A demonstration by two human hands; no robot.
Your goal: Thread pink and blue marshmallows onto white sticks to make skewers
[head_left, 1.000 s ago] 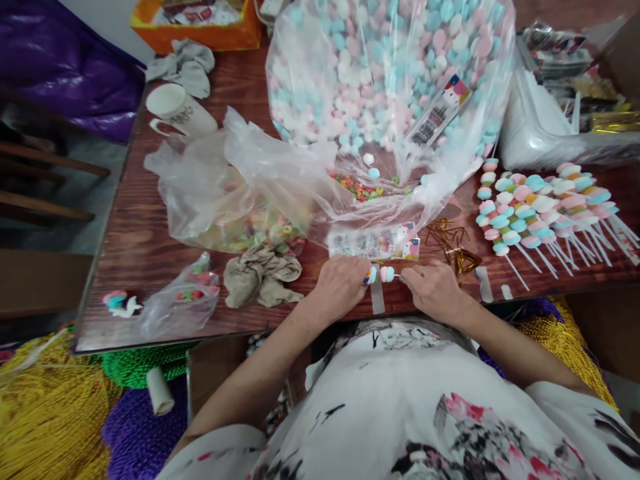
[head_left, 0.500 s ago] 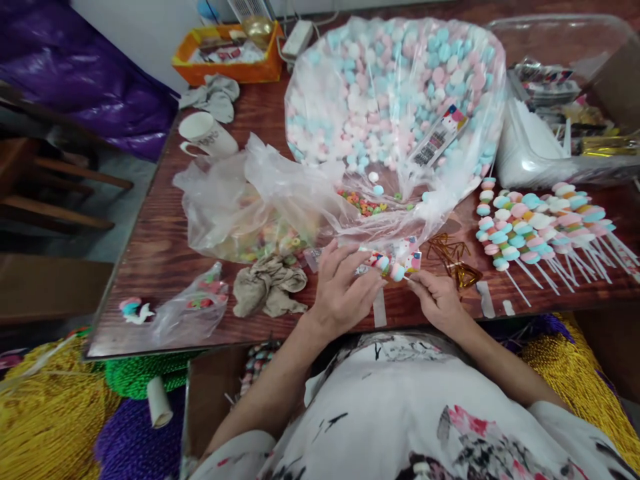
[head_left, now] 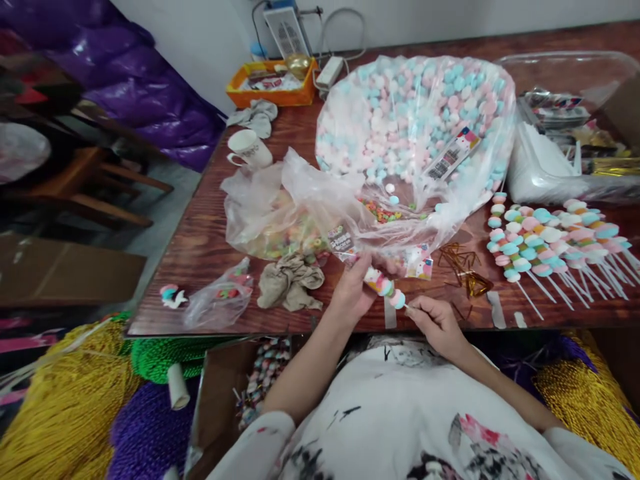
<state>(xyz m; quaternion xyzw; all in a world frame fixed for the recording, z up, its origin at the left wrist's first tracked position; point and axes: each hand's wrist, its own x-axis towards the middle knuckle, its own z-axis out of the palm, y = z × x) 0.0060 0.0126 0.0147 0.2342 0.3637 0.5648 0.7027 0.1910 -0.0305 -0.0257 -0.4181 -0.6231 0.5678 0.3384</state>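
My left hand is closed round a printed clear wrapper, its upper end sticking out beyond the fingers. A skewer of pink, white and blue candies lies in or against this wrapper, slanting down to the right. My right hand pinches the thin stick at the skewer's lower end. Another printed wrapper lies on the table just behind. Several candy skewers rest in rows to the right, sticks toward me. Behind my hands is a big clear bag of pastel candies.
The wooden table carries a bag of coloured rings, a crumpled cloth, a mug, gold ties, an orange tray and a clear bin. Below the edge stands a box of skewers.
My left hand has turned and closed on the wrapper, whose printed end now rises above it. The skewer now tilts more steeply. The camera view has shifted, showing more of the wall.
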